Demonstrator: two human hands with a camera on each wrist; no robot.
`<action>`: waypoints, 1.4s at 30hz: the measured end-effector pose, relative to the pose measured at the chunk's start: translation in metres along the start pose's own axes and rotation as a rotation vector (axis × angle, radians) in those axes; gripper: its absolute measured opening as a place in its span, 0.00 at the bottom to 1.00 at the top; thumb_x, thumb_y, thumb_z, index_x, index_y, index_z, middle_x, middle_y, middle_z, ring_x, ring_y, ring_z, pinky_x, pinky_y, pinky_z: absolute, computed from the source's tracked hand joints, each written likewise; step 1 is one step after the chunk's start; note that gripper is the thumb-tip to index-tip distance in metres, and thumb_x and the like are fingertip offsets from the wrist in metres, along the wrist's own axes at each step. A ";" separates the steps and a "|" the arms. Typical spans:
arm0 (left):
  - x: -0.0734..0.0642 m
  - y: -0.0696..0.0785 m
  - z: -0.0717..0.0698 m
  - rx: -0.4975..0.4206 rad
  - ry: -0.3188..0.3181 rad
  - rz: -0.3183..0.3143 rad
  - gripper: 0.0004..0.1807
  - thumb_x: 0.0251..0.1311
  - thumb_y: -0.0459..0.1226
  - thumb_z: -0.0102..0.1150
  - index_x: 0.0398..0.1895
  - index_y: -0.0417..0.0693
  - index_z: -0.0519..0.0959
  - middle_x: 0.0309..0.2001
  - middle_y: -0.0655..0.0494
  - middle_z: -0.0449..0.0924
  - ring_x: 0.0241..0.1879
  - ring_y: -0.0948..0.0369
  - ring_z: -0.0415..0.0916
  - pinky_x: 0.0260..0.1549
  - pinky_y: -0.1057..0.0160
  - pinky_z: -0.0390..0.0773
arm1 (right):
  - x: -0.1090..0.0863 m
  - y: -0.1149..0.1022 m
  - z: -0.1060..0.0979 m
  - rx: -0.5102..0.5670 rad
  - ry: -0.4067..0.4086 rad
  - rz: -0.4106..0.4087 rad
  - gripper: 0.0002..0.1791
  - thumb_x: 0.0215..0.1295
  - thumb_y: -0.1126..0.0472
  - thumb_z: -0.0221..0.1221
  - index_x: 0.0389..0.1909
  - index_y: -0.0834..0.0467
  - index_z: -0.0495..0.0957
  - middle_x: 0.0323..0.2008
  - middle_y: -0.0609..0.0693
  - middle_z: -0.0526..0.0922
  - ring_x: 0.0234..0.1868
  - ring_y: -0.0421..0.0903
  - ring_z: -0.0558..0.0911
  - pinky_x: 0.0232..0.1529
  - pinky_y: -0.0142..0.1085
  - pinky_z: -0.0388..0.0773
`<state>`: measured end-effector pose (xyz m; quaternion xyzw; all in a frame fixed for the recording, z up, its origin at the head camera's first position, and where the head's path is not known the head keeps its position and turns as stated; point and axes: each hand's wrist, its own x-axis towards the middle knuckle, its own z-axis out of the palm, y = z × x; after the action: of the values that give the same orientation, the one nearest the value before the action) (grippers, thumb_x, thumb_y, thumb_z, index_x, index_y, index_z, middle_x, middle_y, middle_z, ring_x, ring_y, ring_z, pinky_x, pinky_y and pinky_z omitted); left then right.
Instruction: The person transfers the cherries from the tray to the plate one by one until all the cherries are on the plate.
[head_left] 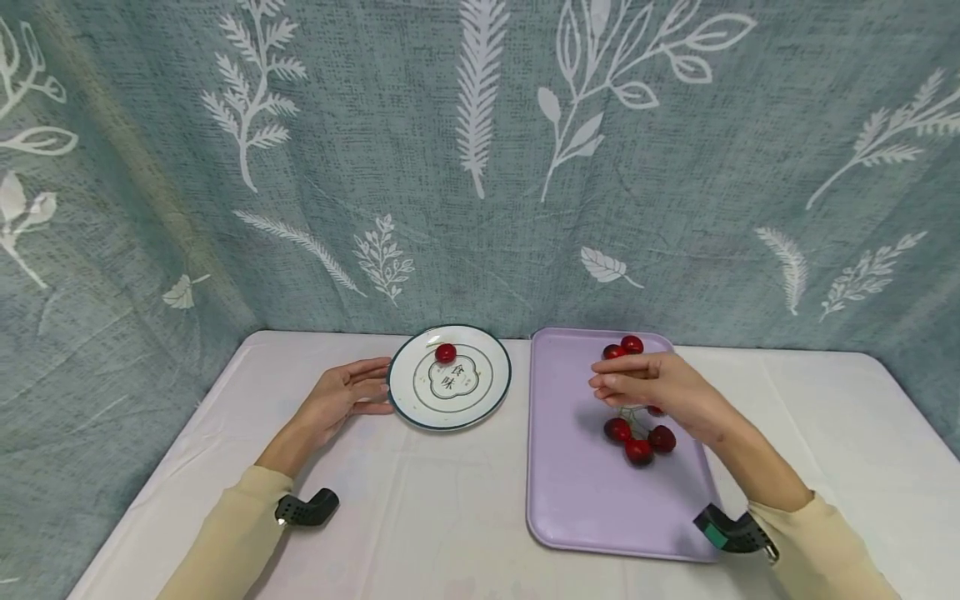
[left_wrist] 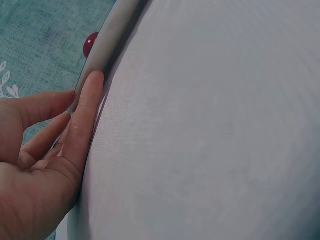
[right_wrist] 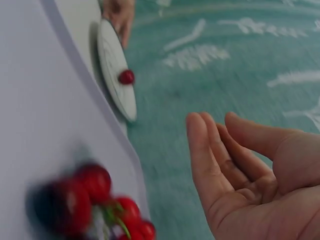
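A white plate (head_left: pixel 450 418) with a dark rim and printed characters bears a single red cherry (head_left: pixel 446 353) near its far side. At the plate's left edge is my left hand (head_left: pixel 345 398), its fairly straight fingers touching the rim; the left wrist view shows a fingertip (left_wrist: pixel 94 80) against the plate's outer side. My right hand (head_left: pixel 667 390) hovers above the purple tray (head_left: pixel 570 492), fingers and thumb extended with a gap between them and nothing held. Below it lie several dark red cherries (head_left: pixel 639 452) with green stems, some partly hidden by the hand.
The plate and tray stand side by side on a white-covered table (head_left: pixel 450 517). A blue-green curtain (head_left: pixel 420 167) with white leaf prints hangs right behind the table's far edge and along the left side. Black bands (head_left: pixel 306 508) are worn at both wrists.
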<state>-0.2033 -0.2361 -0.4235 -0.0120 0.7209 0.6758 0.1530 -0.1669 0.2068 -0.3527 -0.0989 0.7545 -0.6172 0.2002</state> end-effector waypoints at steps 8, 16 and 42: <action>-0.001 -0.001 0.001 -0.005 0.009 -0.010 0.31 0.67 0.25 0.51 0.72 0.32 0.58 0.68 0.32 0.60 0.44 0.63 0.81 0.47 0.59 0.86 | -0.017 0.006 -0.034 -0.324 0.080 0.039 0.25 0.67 0.55 0.61 0.58 0.68 0.77 0.47 0.56 0.86 0.45 0.48 0.85 0.48 0.33 0.84; 0.000 -0.004 -0.002 -0.016 0.009 -0.006 0.31 0.67 0.24 0.51 0.72 0.32 0.58 0.68 0.32 0.61 0.44 0.63 0.81 0.47 0.58 0.86 | -0.018 0.027 -0.041 -0.499 0.120 0.020 0.15 0.64 0.59 0.64 0.46 0.66 0.84 0.42 0.55 0.87 0.39 0.43 0.85 0.39 0.35 0.84; 0.000 0.001 0.002 -0.034 -0.003 0.009 0.31 0.67 0.25 0.52 0.72 0.29 0.57 0.68 0.29 0.59 0.44 0.63 0.81 0.46 0.59 0.86 | -0.010 0.037 -0.029 -0.638 0.059 -0.031 0.07 0.57 0.65 0.68 0.36 0.64 0.88 0.33 0.52 0.88 0.32 0.40 0.79 0.27 0.26 0.78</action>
<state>-0.2034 -0.2341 -0.4228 -0.0103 0.7093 0.6885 0.1509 -0.1667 0.2446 -0.3825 -0.1501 0.9138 -0.3551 0.1276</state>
